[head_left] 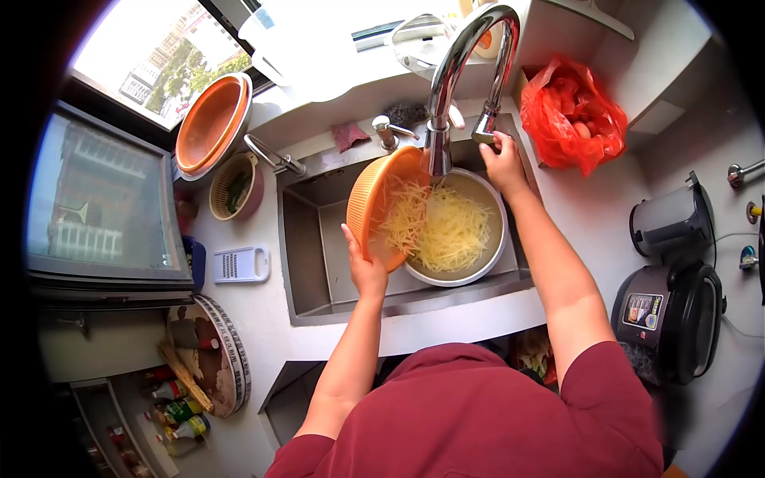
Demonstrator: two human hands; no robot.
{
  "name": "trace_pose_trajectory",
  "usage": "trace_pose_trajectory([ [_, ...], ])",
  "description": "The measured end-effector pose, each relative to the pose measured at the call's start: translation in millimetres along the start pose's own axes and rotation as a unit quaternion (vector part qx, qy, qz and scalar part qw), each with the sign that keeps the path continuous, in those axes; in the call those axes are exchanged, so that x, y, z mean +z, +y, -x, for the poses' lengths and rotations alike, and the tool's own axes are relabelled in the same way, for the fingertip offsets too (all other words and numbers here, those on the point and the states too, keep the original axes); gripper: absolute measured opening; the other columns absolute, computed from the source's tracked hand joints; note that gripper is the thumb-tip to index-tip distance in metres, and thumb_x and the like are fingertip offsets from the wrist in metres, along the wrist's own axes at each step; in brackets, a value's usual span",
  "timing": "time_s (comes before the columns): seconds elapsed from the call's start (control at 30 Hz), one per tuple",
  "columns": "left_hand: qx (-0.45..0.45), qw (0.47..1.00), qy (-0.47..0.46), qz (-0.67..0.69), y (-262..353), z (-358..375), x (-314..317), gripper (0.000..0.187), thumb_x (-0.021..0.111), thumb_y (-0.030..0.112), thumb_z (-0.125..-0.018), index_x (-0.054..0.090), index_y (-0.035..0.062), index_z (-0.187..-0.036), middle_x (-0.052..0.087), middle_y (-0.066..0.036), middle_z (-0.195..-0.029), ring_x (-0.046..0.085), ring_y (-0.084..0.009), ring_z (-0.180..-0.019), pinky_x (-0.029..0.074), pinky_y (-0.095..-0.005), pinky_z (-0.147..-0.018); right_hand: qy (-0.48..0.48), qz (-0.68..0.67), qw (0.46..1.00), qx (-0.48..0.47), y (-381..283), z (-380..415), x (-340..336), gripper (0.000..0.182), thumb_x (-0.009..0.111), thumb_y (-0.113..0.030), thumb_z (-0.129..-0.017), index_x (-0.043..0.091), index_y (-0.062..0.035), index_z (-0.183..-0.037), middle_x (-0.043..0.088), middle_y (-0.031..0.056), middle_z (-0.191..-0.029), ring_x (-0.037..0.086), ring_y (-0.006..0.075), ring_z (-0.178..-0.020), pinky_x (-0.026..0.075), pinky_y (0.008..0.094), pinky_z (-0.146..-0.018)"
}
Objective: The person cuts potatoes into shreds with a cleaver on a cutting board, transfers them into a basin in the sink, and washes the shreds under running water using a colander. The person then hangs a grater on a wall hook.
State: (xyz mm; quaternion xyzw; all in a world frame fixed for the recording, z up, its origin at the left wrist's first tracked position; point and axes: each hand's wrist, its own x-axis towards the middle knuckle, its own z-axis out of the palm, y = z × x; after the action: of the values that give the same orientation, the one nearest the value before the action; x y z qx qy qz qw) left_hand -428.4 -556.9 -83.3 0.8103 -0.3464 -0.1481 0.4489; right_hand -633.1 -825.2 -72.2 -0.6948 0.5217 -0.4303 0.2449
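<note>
My left hand (pixel 368 275) grips the rim of an orange plastic colander (pixel 365 195), which is tilted toward a metal bowl (pixel 502 243) in the sink. Pale yellow potato shreds (pixel 454 231) lie in the bowl, and more shreds cling inside the colander's lower side. My right hand (pixel 506 166) has its fingers closed on the lever (pixel 484 129) of the chrome faucet (pixel 440 99). The faucet's spout hangs just above the colander's rim and the bowl. Whether water is running I cannot make out.
The steel sink (pixel 307 279) surrounds the bowl. A white grater (pixel 241 264) lies on the left counter near a small basket with green vegetables (pixel 237 191). Stacked orange basins (pixel 209 123) lean by the window. At right are a red bag (pixel 574 119) and a dark cooker (pixel 665 319).
</note>
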Motion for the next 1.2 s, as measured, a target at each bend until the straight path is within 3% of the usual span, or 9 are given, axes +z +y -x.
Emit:
trace_pose_trajectory([
  [0.13, 0.033, 0.999, 0.008, -0.001, 1.7, 1.3, 1.7, 0.085, 0.044, -0.006, -0.077, 0.008, 0.0226, -0.150, 0.041, -0.016, -0.141, 0.047, -0.0348, -0.123, 0.041, -0.0388, -0.098, -0.121, -0.191, 0.962, -0.156, -102.5, 25.3, -16.3, 0.064, 0.072, -0.040, -0.079, 0.048, -0.0051, -0.128, 0.057, 0.0122, -0.107, 0.055, 0.0217, -0.101, 0.044, 0.0354, -0.090],
  [0.3, 0.005, 0.999, -0.032, 0.002, 7.0, -2.1, 3.1, 0.085, 0.044, -0.007, -0.077, 0.010, 0.0204, -0.150, 0.037, -0.016, -0.144, 0.043, -0.0343, -0.126, 0.042, -0.0370, -0.098, -0.196, -0.220, 0.953, -0.067, -131.3, 13.9, 0.9, 0.050, 0.070, -0.014, -0.080, 0.047, -0.0012, -0.122, 0.059, 0.0056, -0.089, 0.057, 0.0154, -0.079, 0.047, 0.0306, -0.076],
  [0.47, 0.068, 0.997, -0.025, -0.021, 12.8, -2.2, 3.9, 0.081, 0.044, -0.005, -0.080, 0.011, 0.0196, -0.150, 0.032, -0.015, -0.147, 0.038, -0.0343, -0.131, 0.043, -0.0369, -0.097, -0.096, -0.352, 0.930, -0.043, -147.0, 19.2, -0.7, 0.035, 0.068, -0.005, -0.080, 0.049, -0.0016, -0.110, 0.058, 0.0037, -0.082, 0.055, 0.0135, -0.074, 0.045, 0.0271, -0.072],
  [0.63, 0.126, 0.987, -0.015, -0.103, 8.8, -5.7, 10.4, 0.077, 0.046, -0.001, -0.082, 0.015, 0.0207, -0.149, 0.030, -0.014, -0.148, 0.035, -0.0360, -0.132, 0.047, -0.0390, -0.090, -0.146, -0.309, 0.932, -0.123, -146.4, 7.0, -6.1, 0.030, 0.067, -0.015, -0.085, 0.051, -0.0022, -0.106, 0.057, 0.0025, -0.081, 0.054, 0.0145, -0.075, 0.044, 0.0293, -0.072],
  [0.73, 0.166, 0.974, -0.022, -0.152, 10.1, -9.6, 12.0, 0.077, 0.050, 0.002, -0.083, 0.018, 0.0256, -0.148, 0.032, -0.018, -0.146, 0.048, -0.0397, -0.120, 0.053, -0.0393, -0.075, -0.103, -0.297, 0.939, -0.137, -123.2, -4.7, -8.1, 0.049, 0.063, -0.035, -0.088, 0.051, -0.0020, -0.122, 0.063, 0.0120, -0.106, 0.059, 0.0208, -0.102, 0.044, 0.0316, -0.089],
  [0.9, 0.290, 0.925, -0.015, -0.244, -1.7, -20.9, 17.8, 0.068, 0.056, 0.004, -0.080, 0.040, 0.0337, -0.139, 0.036, -0.027, -0.141, 0.064, -0.0363, -0.095, 0.054, -0.0345, -0.056, -0.058, -0.133, 0.971, 0.192, -6.2, 31.8, -11.7, 0.063, 0.062, -0.040, -0.085, 0.048, 0.0063, -0.125, 0.051, 0.0251, -0.126, 0.048, 0.0332, -0.120, 0.039, 0.0404, -0.099],
  [1.03, 0.433, 0.859, -0.044, -0.271, -9.2, -24.5, 28.3, 0.065, 0.052, 0.004, -0.082, 0.044, 0.0389, -0.136, 0.035, -0.026, -0.142, 0.055, -0.0437, -0.111, 0.056, -0.0360, -0.065, -0.165, -0.504, 0.635, 0.561, 51.1, 80.0, -13.6, 0.042, 0.036, -0.031, -0.099, 0.053, 0.0008, -0.120, 0.060, 0.0166, -0.118, 0.059, 0.0304, -0.109, 0.047, 0.0487, -0.092],
  [1.13, 0.429, 0.858, -0.134, -0.248, -27.0, -16.9, 47.2, 0.065, 0.050, 0.004, -0.083, 0.041, 0.0382, -0.137, 0.024, -0.027, -0.147, 0.046, -0.0477, -0.120, 0.055, -0.0396, -0.073, -0.030, -0.450, 0.582, 0.677, 87.9, 99.3, 5.6, 0.040, 0.031, -0.025, -0.098, 0.054, 0.0009, -0.118, 0.060, 0.0183, -0.117, 0.060, 0.0336, -0.106, 0.048, 0.0523, -0.091],
  [1.2, 0.403, 0.852, -0.226, -0.247, -38.6, -6.6, 50.3, 0.067, 0.058, 0.010, -0.081, 0.039, 0.0385, -0.138, 0.016, -0.026, -0.150, 0.036, -0.0483, -0.128, 0.053, -0.0410, -0.079, 0.013, -0.366, 0.635, 0.680, 84.9, 112.4, 5.1, 0.040, 0.033, -0.028, -0.100, 0.054, 0.0011, -0.118, 0.061, 0.0173, -0.115, 0.060, 0.0326, -0.104, 0.047, 0.0497, -0.092],
])
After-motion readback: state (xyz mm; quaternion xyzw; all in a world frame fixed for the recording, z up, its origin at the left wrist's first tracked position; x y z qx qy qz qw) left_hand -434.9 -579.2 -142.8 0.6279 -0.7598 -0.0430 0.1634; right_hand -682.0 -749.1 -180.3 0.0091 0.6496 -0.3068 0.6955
